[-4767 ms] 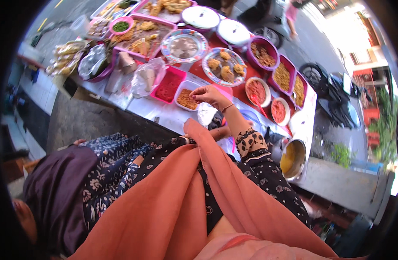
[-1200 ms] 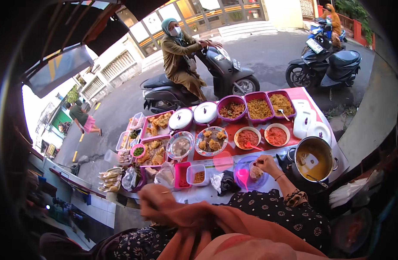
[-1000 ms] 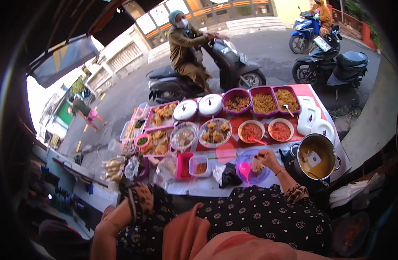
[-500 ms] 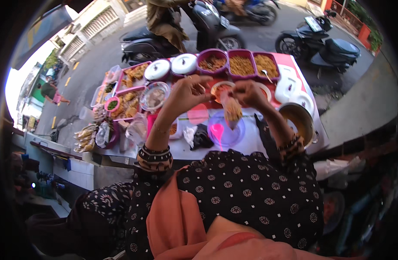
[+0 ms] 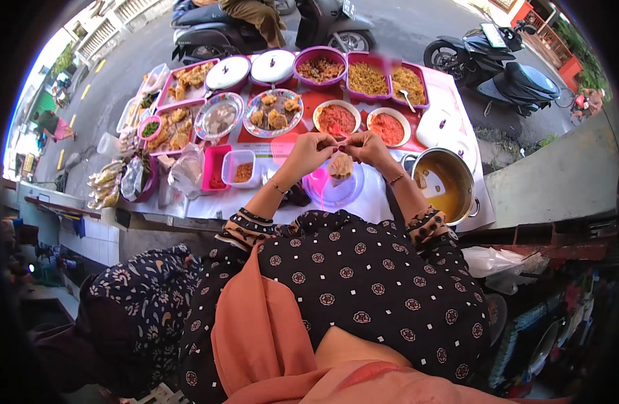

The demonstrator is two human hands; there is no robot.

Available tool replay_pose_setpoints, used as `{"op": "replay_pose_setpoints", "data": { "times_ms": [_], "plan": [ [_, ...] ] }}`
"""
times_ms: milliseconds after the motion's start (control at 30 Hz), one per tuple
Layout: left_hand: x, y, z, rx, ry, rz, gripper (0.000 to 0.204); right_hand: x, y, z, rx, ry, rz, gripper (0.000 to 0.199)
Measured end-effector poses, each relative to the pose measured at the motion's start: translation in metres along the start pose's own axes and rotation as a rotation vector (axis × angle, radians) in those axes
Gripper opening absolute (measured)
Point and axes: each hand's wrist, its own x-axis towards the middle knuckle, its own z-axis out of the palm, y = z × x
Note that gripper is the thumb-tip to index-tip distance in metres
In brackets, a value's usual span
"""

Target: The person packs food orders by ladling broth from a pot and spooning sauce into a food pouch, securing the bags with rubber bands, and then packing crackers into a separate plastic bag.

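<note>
Clear plastic, that's the little bag of pale fried snacks (image 5: 340,165) hanging between both hands over the middle of the food stall tabletop (image 5: 383,195). The left hand (image 5: 308,151) and the right hand (image 5: 368,147) are raised side by side, fingers of both pinched closed on the top of the bag, where there's a bit of red at the neck. Can't tell if that's a band or a tie, too small.

Right under the bag sits a round pink plastic lid or plate (image 5: 333,190), on the near part of the tabletop. Just to the right of the right hand is a big steel pot of yellowish-brown broth (image 5: 445,184). Behind the hands, farther out, two white bowls of red sambal (image 5: 337,118) sit next to each other, and left of those a round glass plate with fried pieces (image 5: 274,112). On the near left there's a small clear tub with orange stuff in it (image 5: 241,168), beside a pink rectangular tub (image 5: 216,168).

The far row has two white pot lids (image 5: 272,65) and purple trays of cooked food (image 5: 383,77). Beyond the tabletop, a person sits on a parked scooter (image 5: 255,23) on the street.
</note>
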Motion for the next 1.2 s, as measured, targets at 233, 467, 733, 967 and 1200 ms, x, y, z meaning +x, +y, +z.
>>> {"op": "replay_pose_setpoints", "data": {
  "times_ms": [233,467,733,967,1200],
  "plan": [
    [-0.016,-0.063,0.035,0.182,0.023,0.014,0.015,0.003,0.078,0.016,0.157,0.009,0.188,0.014],
    [-0.014,-0.050,0.036,0.125,0.013,-0.044,0.013,-0.014,0.049,0.024,-0.320,0.024,-0.061,0.021],
    [-0.036,-0.103,0.049,0.319,-0.080,0.206,0.052,-0.007,0.049,0.007,-0.242,-0.022,0.078,0.011],
    [-0.012,-0.102,0.089,0.056,-0.100,0.133,0.037,0.016,-0.007,-0.015,-0.375,-0.272,-0.171,0.015],
    [-0.014,-0.017,0.050,-0.415,-0.057,0.123,0.031,0.029,-0.074,-0.013,-0.113,-0.419,-0.169,0.015]
  ]
}}
